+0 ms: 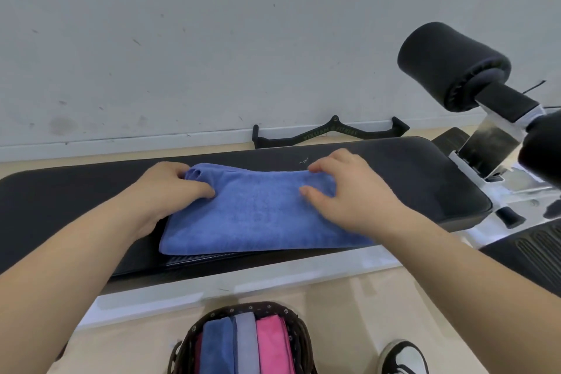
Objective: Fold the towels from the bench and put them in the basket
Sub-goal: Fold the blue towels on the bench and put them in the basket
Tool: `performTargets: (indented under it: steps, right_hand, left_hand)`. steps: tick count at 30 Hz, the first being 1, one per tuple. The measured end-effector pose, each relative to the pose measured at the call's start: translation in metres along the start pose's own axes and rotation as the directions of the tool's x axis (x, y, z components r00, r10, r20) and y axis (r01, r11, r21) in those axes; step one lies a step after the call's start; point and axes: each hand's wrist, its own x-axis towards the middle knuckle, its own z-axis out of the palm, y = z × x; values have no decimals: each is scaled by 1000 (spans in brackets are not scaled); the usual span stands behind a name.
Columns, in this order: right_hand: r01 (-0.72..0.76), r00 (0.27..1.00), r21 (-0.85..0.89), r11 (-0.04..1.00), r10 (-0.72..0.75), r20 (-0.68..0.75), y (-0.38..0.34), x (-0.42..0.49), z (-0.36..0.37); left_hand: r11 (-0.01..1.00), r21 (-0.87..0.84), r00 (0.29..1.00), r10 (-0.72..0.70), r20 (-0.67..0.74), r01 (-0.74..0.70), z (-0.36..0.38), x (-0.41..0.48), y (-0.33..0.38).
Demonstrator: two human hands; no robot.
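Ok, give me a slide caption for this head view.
Both hands, left and right, fold a blue towel on the bench.

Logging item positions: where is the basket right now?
In the head view, the basket sits on the floor at bottom centre, in front of the bench, left of a black-and-white shoe.

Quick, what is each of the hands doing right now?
Left hand: closed on the far left corner of the blue towel on the bench.
Right hand: fingers pinching the towel's far right edge.
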Motion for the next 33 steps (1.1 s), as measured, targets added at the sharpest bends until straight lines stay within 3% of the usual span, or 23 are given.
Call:
performTargets:
  steps: [4,7,12,15,18,21,27,29,31,33]
  right_hand:
    - [19,950,-65,998,3,312,-9,-13,13]
    - [30,949,-121,992,10,316,-9,-13,14]
    - [32,972,43,999,-41,232,-10,-10,7]
    - [-67,996,192,979,55,65,-2,-3,0]
    - [-196,981,349,916,178,84,9,1,-2]
    - [-333,940,491,805,247,234,17,-3,1]
    - [-437,898,691,576,327,294,31,-4,-4]
    - [-463,879,736,495,360,311,35,-3,-4]
    - [-476,869,745,468,379,317,39,-2,-4]
    - [-463,879,725,510,370,301,39,-2,-4]
  left_hand:
    - [989,-80,988,114,-99,-122,-2,-10,1]
    - [979,9,964,202,-171,-204,-5,-12,-2]
    - [983,-19,956,173,-239,-182,-13,-22,11]
    - [942,-333,996,9,-86,-37,-9,-33,29]
    - [879,-477,999,-1,35,17,9,-38,49]
    - [892,-451,994,60,90,-13,42,-43,69]
    - [915,-386,983,163,85,-118,106,-44,98]
    - [928,-349,971,193,143,-133,125,-44,100]
    - [961,-243,941,197,275,-130,141,-43,98]
    - [973,-180,911,202,359,-144,146,-41,96]
